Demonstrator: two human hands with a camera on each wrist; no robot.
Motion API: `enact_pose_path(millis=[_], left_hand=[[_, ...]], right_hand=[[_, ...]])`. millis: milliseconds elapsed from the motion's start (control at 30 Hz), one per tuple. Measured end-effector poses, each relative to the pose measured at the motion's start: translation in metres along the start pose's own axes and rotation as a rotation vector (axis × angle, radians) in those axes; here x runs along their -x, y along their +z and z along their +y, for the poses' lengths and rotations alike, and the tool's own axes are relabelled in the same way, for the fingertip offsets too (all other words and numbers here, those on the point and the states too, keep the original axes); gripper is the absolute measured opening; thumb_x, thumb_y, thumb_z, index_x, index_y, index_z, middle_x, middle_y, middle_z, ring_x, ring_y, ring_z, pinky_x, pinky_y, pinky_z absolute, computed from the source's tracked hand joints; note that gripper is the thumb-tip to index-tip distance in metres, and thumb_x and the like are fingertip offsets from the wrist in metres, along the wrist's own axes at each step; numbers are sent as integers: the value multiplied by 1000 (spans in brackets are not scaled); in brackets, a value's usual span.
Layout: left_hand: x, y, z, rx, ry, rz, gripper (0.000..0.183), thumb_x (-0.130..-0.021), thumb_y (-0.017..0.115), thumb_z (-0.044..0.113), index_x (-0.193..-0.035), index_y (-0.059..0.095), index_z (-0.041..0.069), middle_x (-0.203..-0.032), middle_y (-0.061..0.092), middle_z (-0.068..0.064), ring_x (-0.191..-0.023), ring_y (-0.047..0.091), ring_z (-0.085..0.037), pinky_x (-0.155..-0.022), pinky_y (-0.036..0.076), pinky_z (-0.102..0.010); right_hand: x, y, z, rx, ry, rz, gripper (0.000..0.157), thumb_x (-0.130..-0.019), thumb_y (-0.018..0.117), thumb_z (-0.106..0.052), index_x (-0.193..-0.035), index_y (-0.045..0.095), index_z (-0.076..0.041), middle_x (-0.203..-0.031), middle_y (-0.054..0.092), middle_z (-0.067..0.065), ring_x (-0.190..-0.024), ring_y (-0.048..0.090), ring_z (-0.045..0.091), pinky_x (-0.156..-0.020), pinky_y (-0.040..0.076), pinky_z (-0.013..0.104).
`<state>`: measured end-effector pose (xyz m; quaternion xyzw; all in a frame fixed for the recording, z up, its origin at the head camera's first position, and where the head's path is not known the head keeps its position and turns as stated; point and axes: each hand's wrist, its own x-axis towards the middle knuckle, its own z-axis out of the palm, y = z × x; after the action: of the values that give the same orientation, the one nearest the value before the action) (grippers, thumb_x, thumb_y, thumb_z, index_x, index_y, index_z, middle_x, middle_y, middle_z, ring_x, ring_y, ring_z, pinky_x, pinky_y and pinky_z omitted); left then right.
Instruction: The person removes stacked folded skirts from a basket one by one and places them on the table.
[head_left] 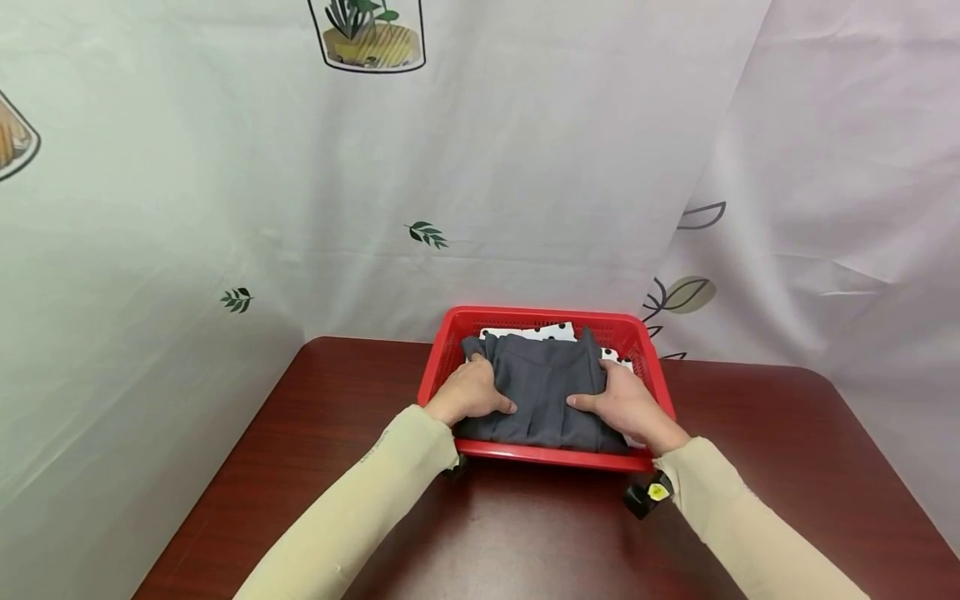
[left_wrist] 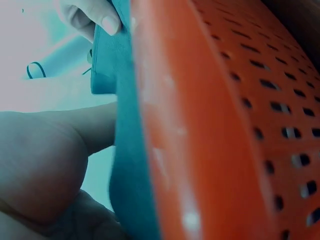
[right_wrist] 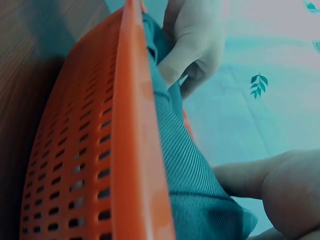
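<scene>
A folded dark grey garment (head_left: 540, 387) with lengthwise creases lies in a red plastic basket (head_left: 543, 455). My left hand (head_left: 471, 392) grips the garment's left side, thumb on top. On its right side my right hand (head_left: 626, 404) holds it the same way; the fingertips of both hands are partly hidden. White cloth with black dots (head_left: 557, 332) shows beneath and behind the garment. In the left wrist view the garment (left_wrist: 132, 165) hangs close inside the basket's rim. The right wrist view has its ribbed-looking fabric (right_wrist: 185, 165) beside the perforated basket wall (right_wrist: 82, 150).
The basket stands on a dark reddish-brown table (head_left: 495, 542), near its back edge. Behind and beside the table hangs a white curtain (head_left: 525, 167) with plant prints. A black wrist device (head_left: 641, 500) sits under the right sleeve cuff, close to the basket's front.
</scene>
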<state>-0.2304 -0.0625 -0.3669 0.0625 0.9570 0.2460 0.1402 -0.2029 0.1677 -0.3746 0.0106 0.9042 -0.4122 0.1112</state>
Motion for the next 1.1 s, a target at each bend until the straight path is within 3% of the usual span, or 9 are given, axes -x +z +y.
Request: enact_pose_path(millis=[167,267,533,767,1100], left_hand=[[0,3,1,70,-8,-23,112,-81,85,25,-156,11,-10,-150,45,-23,-133,49,-37,-105,46,-49],[0,4,0,168,-30,-25,110,-82,85,19,-157,9,-7,-154,40,-22,-138,44,-37,-106,44,-50],[-1,1,-3,402,-65,7,97,-81,83,9,-155,22,-6,-151,41,-22,-135,45,-36,-107,44,-50],[-1,-2,-6,494,-54,-14,84,-84,79,9,-152,32,-3,-146,46,-19,-129,48,-35,-104,46,-49],[1,-18,-7,566,-31,-47,84,-86,76,11,-156,30,2,-144,48,-17,-123,53,-34,-99,51,-46]], right_hand=[[1,0,1,-89,21,-3,87,-87,78,-20,-153,27,7,-144,45,28,-125,49,42,-105,44,54],[1,-1,4,-169,48,-14,87,-88,78,-18,-154,27,4,-142,47,27,-121,54,39,-100,50,50],[4,-3,10,-401,112,-64,85,-89,77,-17,-155,25,0,-138,52,27,-106,68,30,-85,58,40],[6,-6,7,-378,77,-48,84,-91,76,-17,-156,25,-1,-133,57,27,-95,72,25,-80,60,39],[8,-14,-1,-440,22,-44,85,-92,74,-18,-158,22,-2,-136,55,28,-94,73,25,-81,59,39]])
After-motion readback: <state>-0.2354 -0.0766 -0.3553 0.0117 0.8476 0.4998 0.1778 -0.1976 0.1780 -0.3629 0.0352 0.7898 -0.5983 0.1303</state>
